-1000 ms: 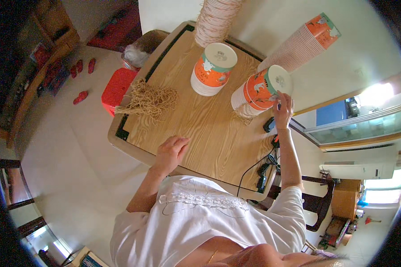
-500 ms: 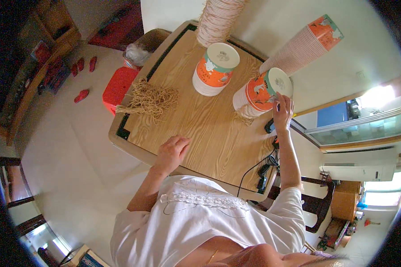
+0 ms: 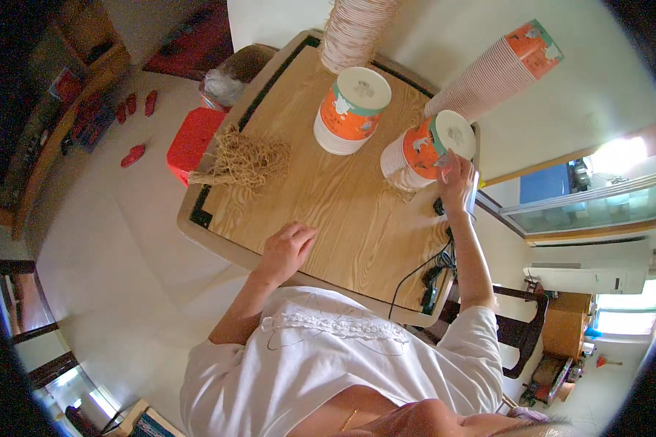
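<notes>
Well right of the twine heap [image 3: 249, 162], an orange cup stack [image 3: 418, 151] stood base-up, long axis roughly upright, base end right by the right hand [image 3: 456, 183], no telling if its bent fingers gripped, while the left hand [image 3: 288, 251], curled, palm hidden, sat farther off.

Right hand [image 3: 455, 180]: at right of centre; fingertips too indistinct against the printed cup stack [image 3: 420, 151] to tell whether they grip or only touch.
Left hand [image 3: 287, 251]: near the centre; fingertips curled out of sight.
Tall cup column [image 3: 358, 33]: cut off by the top edge.
Leaning cup column [image 3: 482, 79]: upper right; lower end hidden behind the printed cup stack.
Red box [image 3: 191, 142]: left of centre; partly hidden by the table [image 3: 335, 218].
White shirt [image 3: 328, 379]: cut off by the bottom edge.
Wooden shelf [image 3: 98, 76]: upper left; contents too dark to tell.
</notes>
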The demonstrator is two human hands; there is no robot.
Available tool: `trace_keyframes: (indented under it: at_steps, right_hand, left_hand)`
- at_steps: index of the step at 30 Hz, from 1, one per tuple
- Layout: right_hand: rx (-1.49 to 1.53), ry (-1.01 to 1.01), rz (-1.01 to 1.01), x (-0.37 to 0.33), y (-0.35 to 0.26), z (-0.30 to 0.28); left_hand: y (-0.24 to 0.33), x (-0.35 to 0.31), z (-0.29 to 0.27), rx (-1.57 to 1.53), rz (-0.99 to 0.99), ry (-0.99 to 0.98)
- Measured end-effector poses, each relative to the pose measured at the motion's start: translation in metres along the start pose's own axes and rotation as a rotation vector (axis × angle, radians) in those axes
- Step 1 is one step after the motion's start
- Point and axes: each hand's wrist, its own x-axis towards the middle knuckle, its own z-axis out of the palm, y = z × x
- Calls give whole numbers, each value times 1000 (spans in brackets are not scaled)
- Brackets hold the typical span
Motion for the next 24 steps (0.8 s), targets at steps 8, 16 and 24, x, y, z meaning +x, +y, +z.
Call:
trace_keyframes:
  at_steps: [8, 16, 24]
  right_hand:
    - [-17, -29, -18, -1, -8, -5]
    - [128, 50, 137, 19, -19, -4]
    - [522, 21, 63, 77, -104, 32]
  left_hand:
    - [-22, 6, -6, 63, 12, 10]
    - [-52, 32, 7, 31, -68, -68]
    - [-88, 109, 57, -246, -310, -169]
